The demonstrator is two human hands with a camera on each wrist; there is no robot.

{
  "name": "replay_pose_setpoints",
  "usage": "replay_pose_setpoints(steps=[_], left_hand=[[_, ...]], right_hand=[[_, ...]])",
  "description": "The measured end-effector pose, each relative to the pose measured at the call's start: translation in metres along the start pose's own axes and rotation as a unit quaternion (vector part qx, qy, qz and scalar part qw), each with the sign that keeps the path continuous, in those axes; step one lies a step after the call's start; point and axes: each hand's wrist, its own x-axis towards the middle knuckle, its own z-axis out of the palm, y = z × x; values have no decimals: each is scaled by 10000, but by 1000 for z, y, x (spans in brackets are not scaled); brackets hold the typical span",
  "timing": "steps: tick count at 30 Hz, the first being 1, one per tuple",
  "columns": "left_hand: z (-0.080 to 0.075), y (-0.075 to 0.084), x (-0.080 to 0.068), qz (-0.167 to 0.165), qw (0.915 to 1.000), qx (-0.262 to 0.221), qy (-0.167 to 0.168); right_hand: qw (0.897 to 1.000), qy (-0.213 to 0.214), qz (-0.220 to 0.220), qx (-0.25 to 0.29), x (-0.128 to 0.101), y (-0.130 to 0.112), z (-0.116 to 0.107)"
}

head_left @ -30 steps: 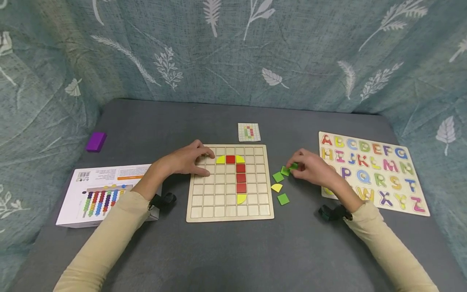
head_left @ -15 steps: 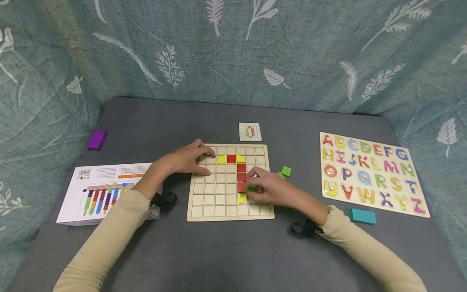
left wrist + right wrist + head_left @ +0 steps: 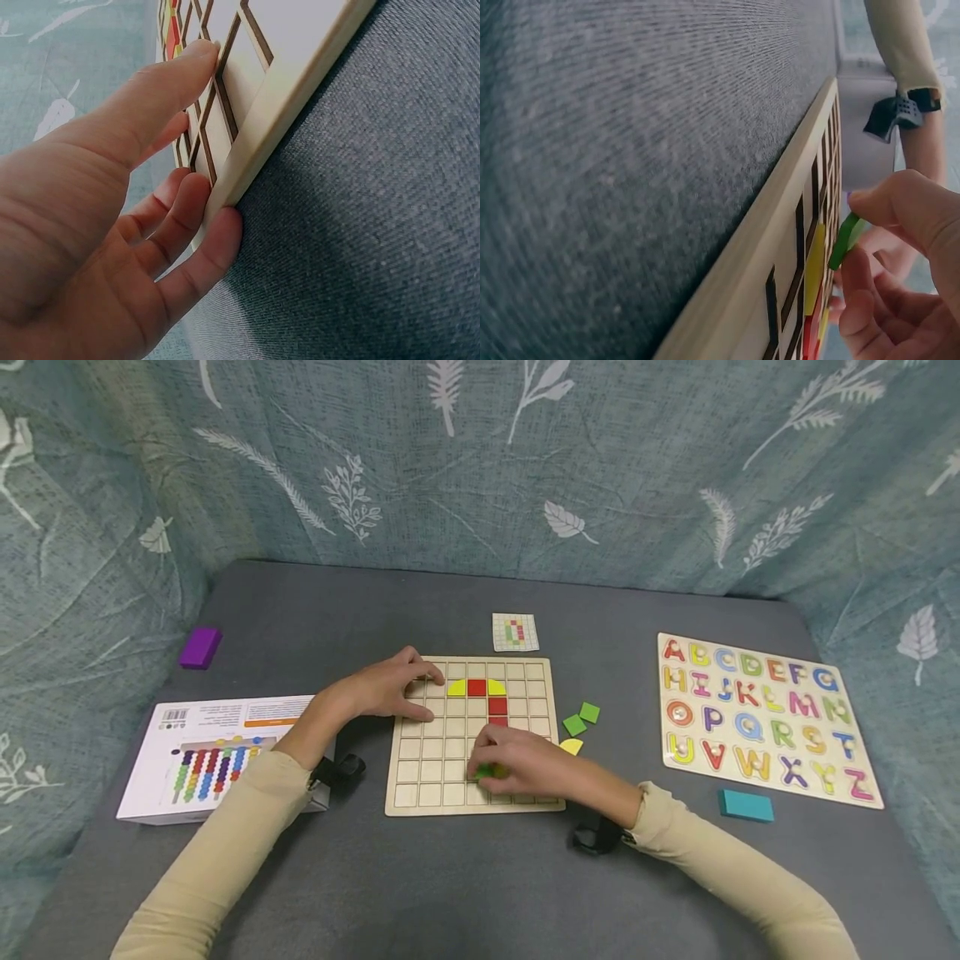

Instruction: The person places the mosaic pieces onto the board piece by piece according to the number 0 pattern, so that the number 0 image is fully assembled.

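A wooden grid board [image 3: 408, 793] lies on the grey table, bearing red square tiles [image 3: 497, 705] and yellow quarter-round tiles [image 3: 457, 687]. My left hand [image 3: 382, 687] rests on its left side, thumb and fingertips touching the grid, one finger against the outer edge [image 3: 247, 161]. Over the lower middle cells, my right hand [image 3: 525, 762] pinches a green square tile [image 3: 845, 238] between thumb and finger; in the right wrist view the tile is tilted just off the board. That hand hides the lower red and yellow tiles in the head view.
Right of the board lie green tiles [image 3: 574, 725] and a yellow quarter-round tile [image 3: 572, 747]. A small pattern card [image 3: 515, 632] is behind it. Around stand an alphabet puzzle [image 3: 772, 718], a teal block [image 3: 746, 806], a white box [image 3: 161, 777] and a purple block [image 3: 199, 648].
My right hand has taken a green tile from the loose ones and carried it left over the board, uncovering the teal block. My left hand has stayed in place.
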Motion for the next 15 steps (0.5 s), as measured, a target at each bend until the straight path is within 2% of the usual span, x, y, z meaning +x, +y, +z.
replay_pose_setpoints(steps=[15], left_hand=[[2, -1, 1, -51, 10000, -34, 10]], right_hand=[[9996, -236, 123, -115, 8, -5, 1]])
